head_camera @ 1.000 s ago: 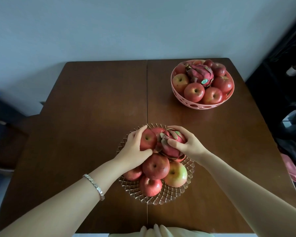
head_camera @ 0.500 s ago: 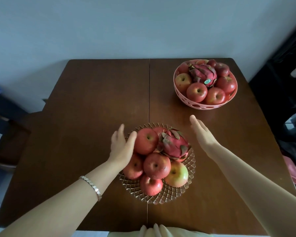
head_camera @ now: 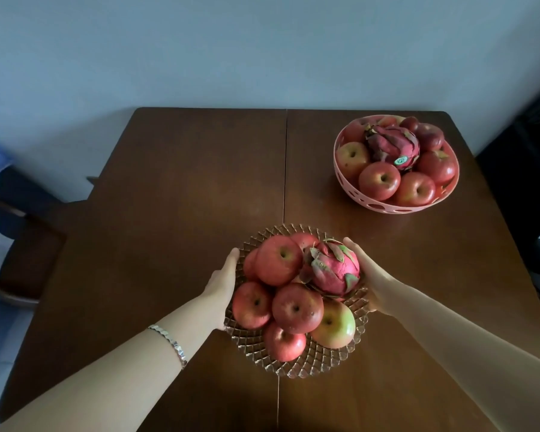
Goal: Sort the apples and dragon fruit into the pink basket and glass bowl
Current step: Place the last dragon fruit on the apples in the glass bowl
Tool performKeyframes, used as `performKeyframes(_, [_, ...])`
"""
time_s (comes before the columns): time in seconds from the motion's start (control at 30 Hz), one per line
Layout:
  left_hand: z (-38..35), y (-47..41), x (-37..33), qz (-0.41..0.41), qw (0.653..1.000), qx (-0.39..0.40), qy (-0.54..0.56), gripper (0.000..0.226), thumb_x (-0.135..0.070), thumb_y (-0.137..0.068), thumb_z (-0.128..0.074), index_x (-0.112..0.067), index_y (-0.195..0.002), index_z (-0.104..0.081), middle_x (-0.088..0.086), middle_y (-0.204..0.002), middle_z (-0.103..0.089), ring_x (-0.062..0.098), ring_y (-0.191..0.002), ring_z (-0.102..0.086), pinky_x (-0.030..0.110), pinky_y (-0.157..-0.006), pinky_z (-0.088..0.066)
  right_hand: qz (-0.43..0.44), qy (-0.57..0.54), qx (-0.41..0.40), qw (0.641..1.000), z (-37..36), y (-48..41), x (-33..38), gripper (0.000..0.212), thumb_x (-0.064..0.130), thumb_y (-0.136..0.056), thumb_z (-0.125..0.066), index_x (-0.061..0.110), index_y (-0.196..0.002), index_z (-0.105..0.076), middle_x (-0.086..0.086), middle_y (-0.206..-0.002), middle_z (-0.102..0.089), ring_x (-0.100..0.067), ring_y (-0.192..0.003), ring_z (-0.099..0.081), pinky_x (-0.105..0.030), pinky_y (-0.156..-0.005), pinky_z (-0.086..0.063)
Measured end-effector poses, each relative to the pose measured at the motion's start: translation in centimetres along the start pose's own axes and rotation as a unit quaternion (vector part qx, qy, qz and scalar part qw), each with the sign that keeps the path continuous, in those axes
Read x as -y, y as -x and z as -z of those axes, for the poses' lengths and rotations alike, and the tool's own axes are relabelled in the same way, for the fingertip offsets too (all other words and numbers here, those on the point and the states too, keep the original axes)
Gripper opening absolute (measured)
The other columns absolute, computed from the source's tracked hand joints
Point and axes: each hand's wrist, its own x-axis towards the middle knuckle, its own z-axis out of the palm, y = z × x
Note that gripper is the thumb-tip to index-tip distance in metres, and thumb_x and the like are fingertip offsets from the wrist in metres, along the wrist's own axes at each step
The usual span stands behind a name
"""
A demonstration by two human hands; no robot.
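A glass bowl with a scalloped rim stands near the table's front middle. It holds several red apples and one pink dragon fruit at its far right. My left hand grips the bowl's left rim, and my right hand grips the right rim beside the dragon fruit. At the far right stands the pink basket, filled with several apples and a darker dragon fruit with a green sticker.
The brown wooden table has a seam down its middle. A chair stands off the left edge. Dark furniture is close to the right edge, and a plain wall lies behind.
Both hands let go of the fruit on top of the bowl, opened out to either side, then came down onto the bowl's left and right rims.
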Motion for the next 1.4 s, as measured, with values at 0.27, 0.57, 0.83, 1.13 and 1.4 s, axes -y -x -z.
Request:
performKeyframes(0.27, [0.1,-2.7,-11.2,-0.054,0.998,-0.025,-0.002,0.090,-0.075,-0.078,-0.041,-0.022,-0.148,-0.022,0.010,-0.156,-0.022,0.039,-0.140,-0.025,0.064,-0.108,-0.021,0.036,-0.063,-0.036,0.997,-1.1,-3.6,9.2,0.109,0.088,-0.030,-0.062,0.024,-0.118,-0.061,-0.011,-0.115,-0.067,-0.031,-0.101,-0.064,-0.043,-0.084,-0.052])
performKeyframes(0.57, [-0.2,-7.1,-21.9,-0.140,0.986,-0.066,-0.065,0.094,-0.080,-0.071,-0.037,-0.016,-0.141,-0.038,0.012,-0.140,-0.047,0.040,-0.125,-0.047,0.060,-0.101,-0.036,0.099,-0.154,-0.096,0.978,-3.5,-11.4,14.8,0.103,0.086,-0.032,-0.055,0.023,-0.114,-0.065,-0.007,-0.107,-0.070,-0.029,-0.100,-0.065,-0.045,-0.098,-0.047])
performKeyframes(0.83, [-0.2,-9.8,-25.1,-0.140,0.986,-0.057,-0.065,0.089,-0.074,-0.079,-0.039,-0.015,-0.145,-0.032,0.012,-0.148,-0.036,0.038,-0.133,-0.037,0.060,-0.106,-0.031,0.153,-0.171,-0.215,0.949,-5.2,-11.5,17.6,0.052,0.054,-0.086,-0.045,0.006,-0.093,-0.064,-0.011,-0.094,-0.065,-0.028,-0.090,-0.060,-0.035,-0.085,-0.046])
performKeyframes(1.13, [-0.8,-11.4,-25.3,-0.208,0.974,-0.069,-0.062,0.073,-0.062,-0.089,-0.037,-0.009,-0.140,-0.039,0.013,-0.142,-0.045,0.034,-0.128,-0.044,0.044,-0.104,-0.034,0.265,-0.194,-0.230,0.916,-6.9,-10.9,18.5,0.047,0.038,-0.093,-0.038,0.024,-0.137,-0.043,0.002,-0.143,-0.044,-0.019,-0.134,-0.039,-0.031,-0.111,-0.029])
performKeyframes(1.4, [-1.6,-10.1,-23.6,-0.269,0.953,-0.096,-0.100,0.063,-0.061,-0.087,-0.032,-0.030,-0.142,-0.035,0.013,-0.148,-0.031,0.036,-0.130,-0.039,0.049,-0.111,-0.030,0.427,-0.010,-0.200,0.882,-6.8,-8.3,20.6,0.044,0.021,-0.093,-0.046,0.026,-0.137,-0.043,0.007,-0.140,-0.037,-0.002,-0.126,-0.034,-0.023,-0.111,-0.025])
